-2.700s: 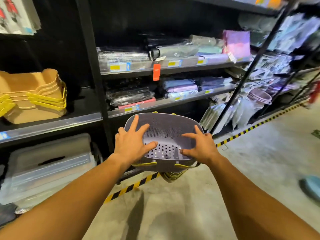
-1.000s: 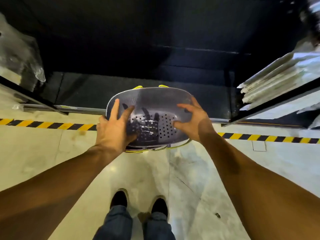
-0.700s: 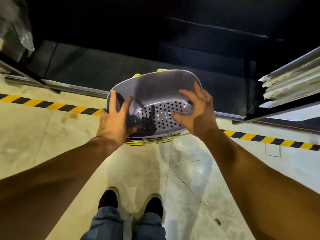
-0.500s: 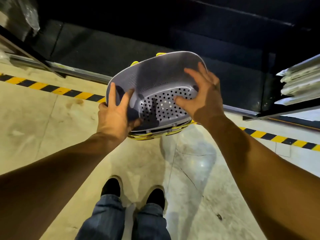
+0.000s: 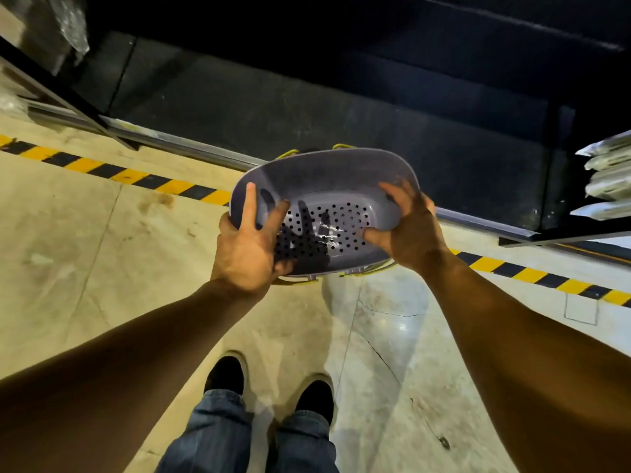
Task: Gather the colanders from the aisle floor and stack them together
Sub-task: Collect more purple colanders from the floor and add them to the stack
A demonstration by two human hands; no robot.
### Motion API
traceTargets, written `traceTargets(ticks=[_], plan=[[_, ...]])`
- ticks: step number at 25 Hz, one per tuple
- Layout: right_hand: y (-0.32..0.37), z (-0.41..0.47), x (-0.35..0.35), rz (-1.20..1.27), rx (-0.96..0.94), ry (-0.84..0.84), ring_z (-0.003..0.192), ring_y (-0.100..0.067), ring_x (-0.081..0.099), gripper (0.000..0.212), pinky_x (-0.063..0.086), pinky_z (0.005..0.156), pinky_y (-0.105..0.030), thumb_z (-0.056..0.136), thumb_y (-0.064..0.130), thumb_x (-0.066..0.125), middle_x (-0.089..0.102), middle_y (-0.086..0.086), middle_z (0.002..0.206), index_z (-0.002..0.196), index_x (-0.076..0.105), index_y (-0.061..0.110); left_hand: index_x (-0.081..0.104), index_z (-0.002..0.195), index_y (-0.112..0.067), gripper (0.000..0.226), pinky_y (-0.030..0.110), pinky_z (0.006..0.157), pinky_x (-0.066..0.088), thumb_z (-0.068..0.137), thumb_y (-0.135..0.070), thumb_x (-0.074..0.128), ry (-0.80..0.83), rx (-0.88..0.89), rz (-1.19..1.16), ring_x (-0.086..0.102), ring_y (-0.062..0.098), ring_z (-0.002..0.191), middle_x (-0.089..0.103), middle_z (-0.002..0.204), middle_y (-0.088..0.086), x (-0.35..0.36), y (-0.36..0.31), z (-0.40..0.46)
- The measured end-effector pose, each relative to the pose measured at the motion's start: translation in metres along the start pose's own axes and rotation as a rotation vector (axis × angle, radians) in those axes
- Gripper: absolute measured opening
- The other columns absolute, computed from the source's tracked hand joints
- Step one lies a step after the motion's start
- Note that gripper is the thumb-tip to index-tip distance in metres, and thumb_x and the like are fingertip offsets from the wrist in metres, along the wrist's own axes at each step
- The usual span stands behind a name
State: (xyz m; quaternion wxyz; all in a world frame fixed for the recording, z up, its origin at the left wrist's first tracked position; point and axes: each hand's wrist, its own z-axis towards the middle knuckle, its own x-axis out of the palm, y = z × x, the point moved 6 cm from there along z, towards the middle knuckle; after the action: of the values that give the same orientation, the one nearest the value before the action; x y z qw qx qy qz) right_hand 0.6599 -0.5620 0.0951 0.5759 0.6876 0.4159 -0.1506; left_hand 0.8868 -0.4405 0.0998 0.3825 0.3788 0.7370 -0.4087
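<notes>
I hold a stack of grey-purple colanders (image 5: pixel 327 186) with yellow handles in front of me, above the aisle floor and the edge of the bottom shelf. The top colander is oval with a perforated bottom and faces up, tilted a little toward me. My left hand (image 5: pixel 247 249) grips the near left rim, thumb inside the bowl. My right hand (image 5: pixel 408 227) grips the right rim with fingers curled inside. Yellow rims of colanders underneath peek out at the near edge; how many are stacked is hidden.
A dark empty bottom shelf (image 5: pixel 307 97) lies just beyond the colanders, edged by a metal rail. Yellow-black hazard tape (image 5: pixel 143 177) runs along the concrete floor. Wrapped goods (image 5: pixel 607 179) sit on the shelf at right. My shoes (image 5: pixel 269 387) are below.
The view dropped from the shelves to the floor at my feet. The colander stack stayed in both hands and drifted slightly right, toward the low shelf edge.
</notes>
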Motion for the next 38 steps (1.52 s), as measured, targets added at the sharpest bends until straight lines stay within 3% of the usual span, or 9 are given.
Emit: traceTargets(ticks=[6, 9, 11, 14, 17, 19, 27, 31, 38], plan=[[-0.004, -0.011, 0.018, 0.089, 0.028, -0.13, 0.125, -0.02, 0.048, 0.097, 0.05, 0.098, -0.038, 0.061, 0.025, 0.093, 0.047, 0.015, 0.132, 0.143, 0.04, 0.019, 0.027, 0.153, -0.041, 0.091, 0.042, 0.118, 0.022, 0.079, -0.035, 0.081, -0.02, 0.071, 0.05, 0.007, 0.04, 0.146, -0.014, 0.165, -0.003, -0.003, 0.009, 0.023], [-0.005, -0.032, 0.031, 0.032, 0.043, -0.11, 0.128, -0.017, 0.037, 0.099, 0.039, 0.099, -0.013, 0.061, 0.024, 0.092, 0.036, 0.025, 0.131, 0.144, 0.037, 0.033, 0.024, 0.154, -0.043, 0.094, 0.034, 0.119, 0.017, 0.078, -0.034, 0.079, 0.062, 0.01, -0.097, 0.008, 0.031, 0.149, -0.009, 0.166, -0.001, -0.001, 0.022, 0.022], [-0.005, -0.043, 0.038, 0.029, 0.078, -0.074, 0.13, -0.031, 0.04, 0.094, 0.047, 0.1, -0.028, 0.059, 0.028, 0.091, 0.033, -0.001, 0.145, 0.128, 0.036, 0.059, 0.021, 0.154, -0.045, 0.093, 0.03, 0.117, 0.017, 0.079, -0.038, 0.076, 0.072, -0.072, -0.204, 0.008, 0.026, 0.151, -0.008, 0.165, -0.002, 0.004, 0.029, 0.02], [-0.003, -0.049, 0.039, -0.262, 0.034, 0.001, 0.137, -0.047, 0.028, 0.09, 0.048, 0.098, -0.058, 0.062, 0.039, 0.088, 0.019, -0.011, 0.156, 0.138, 0.04, 0.043, 0.02, 0.153, -0.047, 0.09, 0.044, 0.118, 0.021, 0.081, -0.049, 0.074, 0.027, 0.051, 0.104, 0.0, 0.039, 0.15, -0.019, 0.164, -0.004, 0.007, 0.025, 0.021], [0.0, -0.053, 0.033, -0.45, 0.026, 0.065, 0.145, -0.043, 0.011, 0.09, 0.034, 0.108, -0.059, 0.069, 0.061, 0.074, 0.008, -0.005, 0.164, 0.146, 0.034, 0.038, 0.011, 0.153, -0.049, 0.094, 0.054, 0.114, 0.029, 0.08, -0.064, 0.067, 0.054, 0.067, 0.224, -0.002, 0.046, 0.149, -0.025, 0.163, -0.008, 0.001, 0.027, 0.02], [0.02, -0.065, 0.017, -0.535, -0.009, 0.031, 0.145, -0.04, 0.016, 0.092, 0.033, 0.11, -0.055, 0.071, 0.068, 0.068, 0.013, -0.005, 0.163, 0.148, 0.031, 0.036, 0.012, 0.152, -0.049, 0.092, 0.057, 0.112, 0.031, 0.079, -0.069, 0.065, 0.035, 0.094, 0.193, 0.004, 0.046, 0.149, -0.016, 0.165, -0.009, -0.02, 0.023, 0.009], [0.201, -0.135, -0.096, -0.604, -0.166, 0.032, 0.151, -0.031, 0.009, 0.088, 0.024, 0.114, -0.051, 0.08, 0.082, 0.03, 0.009, -0.006, 0.165, 0.152, 0.024, 0.033, 0.019, 0.147, -0.051, 0.089, 0.067, 0.108, 0.025, 0.07, -0.094, 0.031, -0.184, 0.25, 0.285, 0.016, 0.039, 0.149, 0.012, 0.166, -0.003, -0.222, -0.028, -0.091], [0.322, -0.186, -0.145, -0.678, -0.276, 0.133, 0.15, -0.029, 0.014, 0.087, 0.027, 0.112, -0.053, 0.08, 0.081, 0.038, 0.013, -0.005, 0.165, 0.152, 0.026, 0.034, 0.016, 0.147, -0.053, 0.091, 0.072, 0.106, 0.022, 0.067, -0.094, 0.032, -0.207, 0.117, 0.272, 0.015, 0.039, 0.149, 0.009, 0.166, -0.005, -0.313, -0.024, -0.188], [0.593, -0.26, -0.161, -0.72, -0.701, 0.289, 0.135, -0.032, 0.04, 0.085, 0.043, 0.101, -0.048, 0.079, 0.071, 0.052, 0.039, -0.009, 0.151, 0.148, 0.035, 0.025, 0.021, 0.147, -0.046, 0.084, 0.053, 0.1, 0.039, 0.072, -0.082, 0.033, -0.438, -0.216, 0.165, 0.042, 0.036, 0.133, 0.032, 0.158, 0.006, -0.52, 0.064, -0.344]])
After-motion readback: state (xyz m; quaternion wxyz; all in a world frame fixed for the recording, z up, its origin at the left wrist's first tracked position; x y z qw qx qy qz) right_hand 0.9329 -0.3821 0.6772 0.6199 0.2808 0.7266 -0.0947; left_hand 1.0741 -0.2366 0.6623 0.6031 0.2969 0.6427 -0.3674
